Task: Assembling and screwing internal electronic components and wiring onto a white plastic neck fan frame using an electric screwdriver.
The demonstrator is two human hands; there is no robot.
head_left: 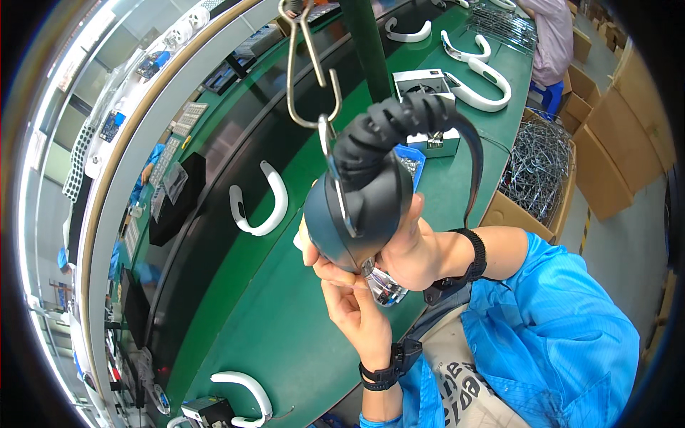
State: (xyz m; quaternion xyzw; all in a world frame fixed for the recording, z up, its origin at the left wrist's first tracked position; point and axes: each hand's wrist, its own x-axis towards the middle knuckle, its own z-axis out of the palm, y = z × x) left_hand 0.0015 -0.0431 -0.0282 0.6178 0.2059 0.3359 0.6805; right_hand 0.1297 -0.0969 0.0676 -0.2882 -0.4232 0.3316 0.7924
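My right hand (417,250) is closed around a dark power screwdriver (364,207), which hangs from a metal hook (310,71) by a black coiled cable (389,125). The tool's silver tip (385,287) points down toward my lap. My left hand (349,303) is just below the tool, its fingers pinched right by the tip. A white part (299,239) peeks out behind the tool at my left fingertips; most of it is hidden. Both wrists wear black straps.
White U-shaped housings (260,203) (246,389) (485,82) lie on the green belt (285,321). A small blue bin (412,160) and a white box (428,85) sit behind the tool. A cardboard box of wire parts (539,164) stands at right. Another person (553,36) works at top right.
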